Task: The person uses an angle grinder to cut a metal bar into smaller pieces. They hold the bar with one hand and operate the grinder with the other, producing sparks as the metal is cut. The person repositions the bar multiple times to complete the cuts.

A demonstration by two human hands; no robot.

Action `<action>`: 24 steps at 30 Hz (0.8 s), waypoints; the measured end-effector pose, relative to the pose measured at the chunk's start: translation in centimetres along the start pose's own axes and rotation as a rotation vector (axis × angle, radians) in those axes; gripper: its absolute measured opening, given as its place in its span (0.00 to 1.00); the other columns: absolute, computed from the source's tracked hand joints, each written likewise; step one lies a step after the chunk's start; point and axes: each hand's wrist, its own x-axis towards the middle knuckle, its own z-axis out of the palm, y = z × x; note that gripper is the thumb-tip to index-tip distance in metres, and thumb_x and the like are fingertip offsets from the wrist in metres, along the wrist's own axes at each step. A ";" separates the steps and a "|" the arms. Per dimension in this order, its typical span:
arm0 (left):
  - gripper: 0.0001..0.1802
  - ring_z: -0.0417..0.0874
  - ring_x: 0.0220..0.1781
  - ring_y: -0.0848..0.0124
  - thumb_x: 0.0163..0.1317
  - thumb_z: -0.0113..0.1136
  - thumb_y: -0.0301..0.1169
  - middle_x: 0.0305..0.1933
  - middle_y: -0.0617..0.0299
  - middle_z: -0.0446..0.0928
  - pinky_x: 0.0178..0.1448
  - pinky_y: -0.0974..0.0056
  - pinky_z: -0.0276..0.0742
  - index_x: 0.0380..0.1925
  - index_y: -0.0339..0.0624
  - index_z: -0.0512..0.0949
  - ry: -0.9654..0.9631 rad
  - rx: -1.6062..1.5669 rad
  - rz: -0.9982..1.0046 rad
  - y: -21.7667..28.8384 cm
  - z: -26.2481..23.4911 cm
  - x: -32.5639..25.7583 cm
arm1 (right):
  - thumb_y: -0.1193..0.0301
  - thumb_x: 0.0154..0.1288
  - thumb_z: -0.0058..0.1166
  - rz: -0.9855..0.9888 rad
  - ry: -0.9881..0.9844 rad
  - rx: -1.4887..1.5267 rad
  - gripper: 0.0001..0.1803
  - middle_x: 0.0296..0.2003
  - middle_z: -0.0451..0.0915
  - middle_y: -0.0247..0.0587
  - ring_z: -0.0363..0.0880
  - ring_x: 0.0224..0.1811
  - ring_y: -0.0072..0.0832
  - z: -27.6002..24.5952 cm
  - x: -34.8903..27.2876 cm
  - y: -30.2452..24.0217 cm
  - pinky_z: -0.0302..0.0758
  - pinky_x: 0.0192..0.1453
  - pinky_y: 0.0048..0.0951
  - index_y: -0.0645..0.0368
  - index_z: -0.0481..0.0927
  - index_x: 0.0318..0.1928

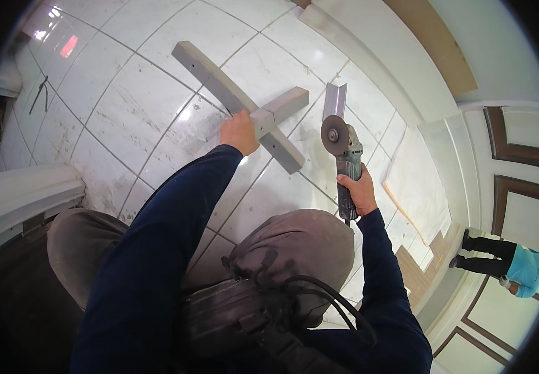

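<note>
Two grey square-edged bars lie crossed on the tiled floor. The long bar has small dark holes and runs from far left toward the middle. Across it rests a shorter bar with a dark line around it. My left hand is closed around the short bar's near end, right at the crossing; some fingers are hidden. In my right hand is an angle grinder, gripped by its dark body. Its round disc faces up and left, apart from the bars. Whether it spins I cannot tell.
An L-shaped metal angle piece lies just beyond the grinder. Pale flat boards lie at the right, beside a wall with brown-framed panels. A person in a light blue top stands at the far right. Black cables loop near my knee.
</note>
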 end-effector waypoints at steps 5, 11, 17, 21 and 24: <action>0.33 0.85 0.55 0.45 0.51 0.76 0.39 0.53 0.42 0.80 0.59 0.47 0.82 0.53 0.33 0.74 -0.032 0.005 0.001 -2.5 -0.1 -0.5 | 0.68 0.56 0.72 0.028 -0.011 0.048 0.29 0.40 0.83 0.40 0.81 0.38 0.26 0.3 0.4 0.1 0.79 0.45 0.31 0.66 0.76 0.56; 0.31 0.83 0.55 0.45 0.51 0.76 0.37 0.52 0.43 0.80 0.58 0.47 0.81 0.53 0.35 0.74 0.119 -0.099 0.054 -4.7 1.4 -3.3 | 0.67 0.56 0.73 -0.056 -0.020 -0.071 0.29 0.40 0.84 0.42 0.82 0.39 0.28 0.6 0.1 -0.1 0.80 0.46 0.32 0.66 0.77 0.55; 0.34 0.83 0.56 0.42 0.50 0.76 0.38 0.54 0.43 0.81 0.62 0.46 0.81 0.54 0.34 0.73 0.132 -0.150 0.051 -5.5 1.5 -4.1 | 0.62 0.55 0.73 -0.156 -0.057 -0.277 0.33 0.42 0.86 0.52 0.86 0.41 0.38 2.0 1.1 -1.0 0.81 0.49 0.37 0.69 0.76 0.57; 0.33 0.84 0.55 0.42 0.50 0.75 0.36 0.52 0.42 0.81 0.60 0.46 0.82 0.54 0.34 0.73 0.037 -0.120 -0.011 -5.1 0.9 -3.4 | 0.58 0.54 0.73 -0.193 -0.111 -0.366 0.38 0.44 0.87 0.58 0.88 0.45 0.44 4.0 1.6 -2.7 0.82 0.52 0.38 0.70 0.75 0.59; 0.32 0.85 0.54 0.42 0.51 0.74 0.35 0.52 0.41 0.81 0.59 0.46 0.83 0.54 0.33 0.73 0.015 -0.117 0.005 -5.0 0.9 -3.1 | 0.57 0.53 0.73 -0.190 -0.148 -0.446 0.40 0.44 0.87 0.61 0.89 0.46 0.47 5.6 2.0 -3.1 0.82 0.53 0.39 0.71 0.74 0.61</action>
